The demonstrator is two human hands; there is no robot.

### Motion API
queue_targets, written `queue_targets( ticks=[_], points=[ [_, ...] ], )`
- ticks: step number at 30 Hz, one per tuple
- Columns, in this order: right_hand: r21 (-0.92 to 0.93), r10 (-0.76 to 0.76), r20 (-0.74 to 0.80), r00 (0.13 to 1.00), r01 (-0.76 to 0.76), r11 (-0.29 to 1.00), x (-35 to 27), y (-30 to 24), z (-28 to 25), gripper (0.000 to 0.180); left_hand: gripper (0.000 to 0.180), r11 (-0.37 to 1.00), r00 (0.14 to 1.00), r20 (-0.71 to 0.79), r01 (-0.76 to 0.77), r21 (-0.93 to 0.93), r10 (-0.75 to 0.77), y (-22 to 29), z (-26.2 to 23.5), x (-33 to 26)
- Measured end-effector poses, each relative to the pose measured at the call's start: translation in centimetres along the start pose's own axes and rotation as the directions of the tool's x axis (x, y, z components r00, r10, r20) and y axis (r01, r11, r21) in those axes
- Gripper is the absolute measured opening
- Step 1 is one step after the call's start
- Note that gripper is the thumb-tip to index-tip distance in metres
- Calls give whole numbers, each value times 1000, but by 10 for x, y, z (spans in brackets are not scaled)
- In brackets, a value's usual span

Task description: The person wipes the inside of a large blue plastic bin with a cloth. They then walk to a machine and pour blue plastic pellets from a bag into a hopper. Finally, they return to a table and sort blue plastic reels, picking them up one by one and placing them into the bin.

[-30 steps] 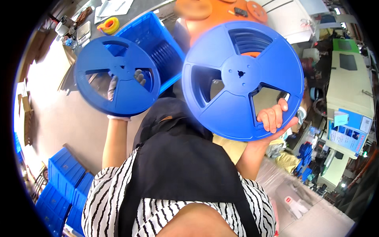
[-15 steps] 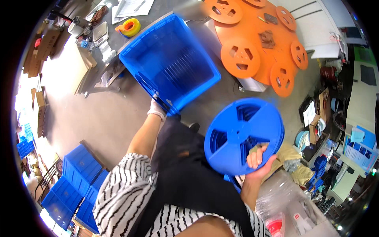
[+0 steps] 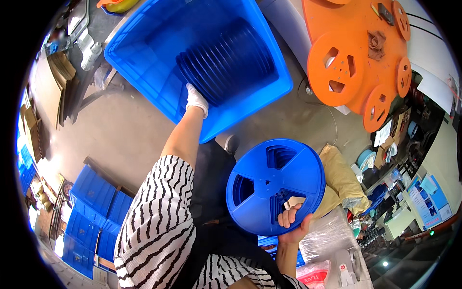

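Note:
A stack of blue plastic reels (image 3: pixel 267 180) stands in front of my body, its round face with wedge-shaped openings turned up. My right hand (image 3: pixel 294 222) grips it at the lower right edge, its fingers hooked through one opening. To the upper left, my left hand (image 3: pixel 196 101) in a white glove reaches over the near wall of a blue plastic bin (image 3: pixel 144 72). Inside lies a row of dark blue reels (image 3: pixel 224 62) on edge, filling its right part. The left hand's fingers stretch out beside the near left end of that row; whether they touch it is unclear.
An orange turntable (image 3: pixel 351 58) with orange reel discs and a brown crumpled cloth (image 3: pixel 377 44) stands at the upper right. Stacked blue crates (image 3: pixel 91 207) are at lower left. Tan sacks (image 3: pixel 344 178) and a plastic-wrapped surface (image 3: pixel 327 236) lie at right. Flat cardboard (image 3: pixel 57 86) leans at left.
My left hand went from the bin's near rim to inside it. The bin now appears closer, with the reels in it plainly visible. The held reels shifted slightly left and down.

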State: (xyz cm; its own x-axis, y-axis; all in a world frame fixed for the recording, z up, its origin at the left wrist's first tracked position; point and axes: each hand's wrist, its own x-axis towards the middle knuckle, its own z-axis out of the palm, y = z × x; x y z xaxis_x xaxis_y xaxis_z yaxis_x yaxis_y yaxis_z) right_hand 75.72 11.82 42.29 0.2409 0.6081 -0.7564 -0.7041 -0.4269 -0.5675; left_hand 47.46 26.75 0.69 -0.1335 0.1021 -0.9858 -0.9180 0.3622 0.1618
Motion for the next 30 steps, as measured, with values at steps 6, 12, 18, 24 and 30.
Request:
queue_targets(
  ticks=[6, 12, 18, 24, 30],
  points=[
    [-9, -8, 12, 1000, 8, 1000, 0, -6, 16, 48, 71, 998, 994, -100, -33, 61, 39, 9, 3, -11],
    [-7, -46, 66, 997, 47, 999, -8, -18, 27, 49, 72, 993, 990, -140, -20, 118, 37, 16, 4, -25],
    [166, -69, 150, 986, 43, 985, -16, -32, 19, 52, 78, 832, 963, -231, 16, 555, 136, 31, -1, -42],
    [389, -156, 315, 936, 22, 921, -26, -64, 0, 45, 46, -233, 488, 862, -830, 507, 137, -30, 4, -160],
    [439, -197, 589, 784, -105, 892, -58, -90, 10, 46, 68, -287, -131, 971, -940, -186, -199, -93, 18, -497]
  ],
)
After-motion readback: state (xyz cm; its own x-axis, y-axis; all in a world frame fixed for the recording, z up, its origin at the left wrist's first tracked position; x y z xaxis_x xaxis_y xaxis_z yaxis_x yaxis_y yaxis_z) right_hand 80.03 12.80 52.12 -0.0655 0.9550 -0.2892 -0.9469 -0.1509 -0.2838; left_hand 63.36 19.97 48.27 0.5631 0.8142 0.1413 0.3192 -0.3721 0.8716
